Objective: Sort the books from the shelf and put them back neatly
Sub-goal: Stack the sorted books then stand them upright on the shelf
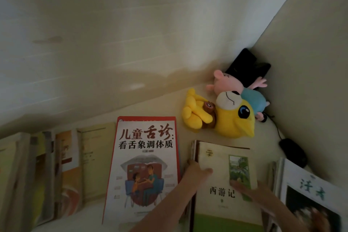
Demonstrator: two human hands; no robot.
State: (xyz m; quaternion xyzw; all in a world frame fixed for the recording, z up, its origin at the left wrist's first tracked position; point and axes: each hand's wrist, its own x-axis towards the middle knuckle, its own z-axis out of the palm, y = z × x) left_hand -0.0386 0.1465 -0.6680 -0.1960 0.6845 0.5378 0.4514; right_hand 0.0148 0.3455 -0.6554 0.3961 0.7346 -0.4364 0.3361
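Observation:
A cream and green book (220, 158) tops a small pile lying flat on the pale surface. My left hand (196, 172) grips the pile's left edge, thumb on the cover and fingers down the side. My right hand (252, 192) lies on the cover's right part with its fingers stretched out, blurred. A red-bordered white book (145, 167) lies flat just left of the pile. Further left, several books (47, 171) overlap in a row. A white and dark book (308, 192) lies at the right edge.
A yellow plush toy (222, 117) and a pink and blue plush toy (243, 88) sit in the far corner by a black object (246, 68). A black computer mouse (293, 152) with its cable lies by the right wall. Walls close in behind and on the right.

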